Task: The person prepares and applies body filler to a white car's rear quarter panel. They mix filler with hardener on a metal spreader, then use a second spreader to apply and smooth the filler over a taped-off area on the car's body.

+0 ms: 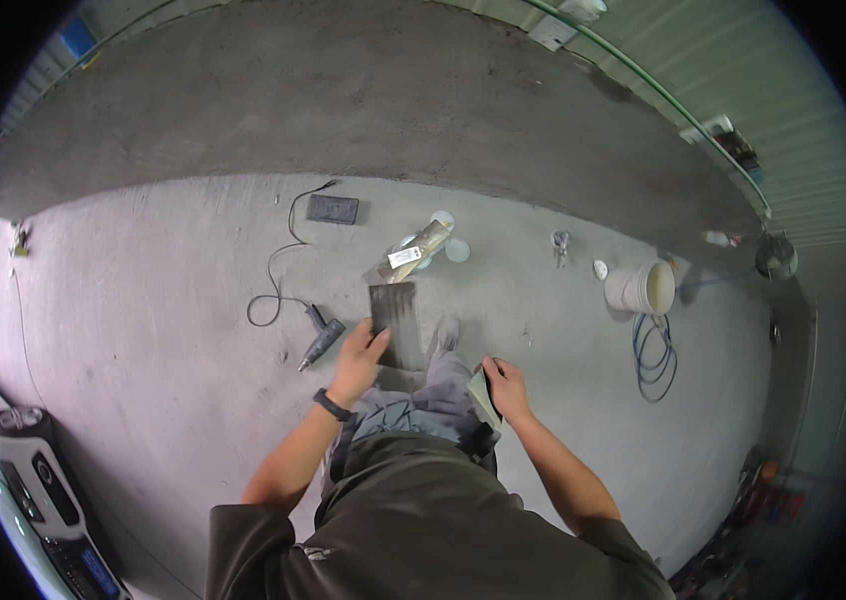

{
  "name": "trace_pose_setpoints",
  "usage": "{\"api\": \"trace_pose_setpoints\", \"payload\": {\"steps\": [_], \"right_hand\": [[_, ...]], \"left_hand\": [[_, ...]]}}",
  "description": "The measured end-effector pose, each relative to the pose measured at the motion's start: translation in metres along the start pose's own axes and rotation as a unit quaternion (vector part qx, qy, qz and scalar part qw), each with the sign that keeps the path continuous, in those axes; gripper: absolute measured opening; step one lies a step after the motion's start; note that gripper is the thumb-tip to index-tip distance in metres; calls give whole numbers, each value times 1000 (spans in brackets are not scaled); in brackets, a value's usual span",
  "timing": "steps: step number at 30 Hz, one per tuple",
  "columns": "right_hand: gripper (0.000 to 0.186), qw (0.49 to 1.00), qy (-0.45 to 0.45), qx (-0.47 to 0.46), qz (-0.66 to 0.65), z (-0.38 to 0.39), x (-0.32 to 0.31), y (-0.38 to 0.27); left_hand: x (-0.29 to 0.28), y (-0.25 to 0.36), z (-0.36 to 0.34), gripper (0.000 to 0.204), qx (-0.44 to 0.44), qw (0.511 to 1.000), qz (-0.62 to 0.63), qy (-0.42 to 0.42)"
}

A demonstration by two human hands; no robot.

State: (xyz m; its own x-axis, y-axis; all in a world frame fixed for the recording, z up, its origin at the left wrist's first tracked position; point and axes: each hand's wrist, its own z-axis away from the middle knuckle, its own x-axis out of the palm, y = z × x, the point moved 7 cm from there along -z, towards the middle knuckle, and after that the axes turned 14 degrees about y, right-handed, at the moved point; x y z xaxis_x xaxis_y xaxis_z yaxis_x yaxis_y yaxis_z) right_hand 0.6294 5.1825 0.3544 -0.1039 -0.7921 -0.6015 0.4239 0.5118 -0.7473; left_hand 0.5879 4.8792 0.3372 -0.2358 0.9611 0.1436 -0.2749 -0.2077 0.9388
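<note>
— What does the person hold, standing on the concrete floor (143, 300)?

— The left hand (358, 355) grips a dark flat sheet (395, 318) by its lower left edge, thumb laid over its face. The right hand (506, 385) pinches a pale, thin piece (484, 392), held edge-on near the hip.

— And on the floor?

— Just left of the sheet, a heat gun (321, 338) lies, its black cord (278, 270) looping toward a dark flat box (332, 209) near the wall. A long packaged tube (413, 252) rests beyond the sheet. A white bucket (640, 288) stands toward the floor's right edge, a blue hose coil (655, 360) just below it.
</note>
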Motion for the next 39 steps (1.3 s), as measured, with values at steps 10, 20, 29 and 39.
{"api": "trace_pose_setpoints", "payload": {"steps": [10,20,29,39], "right_hand": [[29,867,-321,-271,269,-290,163,38],[44,758,-363,-325,432,-520,359,187],[53,641,-462,-398,466,-598,493,250],[38,750,-457,-360,314,-643,414,294]], "left_hand": [[-21,-182,-35,21,-212,929,-102,285],[45,-372,-137,28,-168,908,-269,274],[14,-493,-235,15,-69,921,-59,378],[-78,-509,-379,16,135,904,15,406]]}}
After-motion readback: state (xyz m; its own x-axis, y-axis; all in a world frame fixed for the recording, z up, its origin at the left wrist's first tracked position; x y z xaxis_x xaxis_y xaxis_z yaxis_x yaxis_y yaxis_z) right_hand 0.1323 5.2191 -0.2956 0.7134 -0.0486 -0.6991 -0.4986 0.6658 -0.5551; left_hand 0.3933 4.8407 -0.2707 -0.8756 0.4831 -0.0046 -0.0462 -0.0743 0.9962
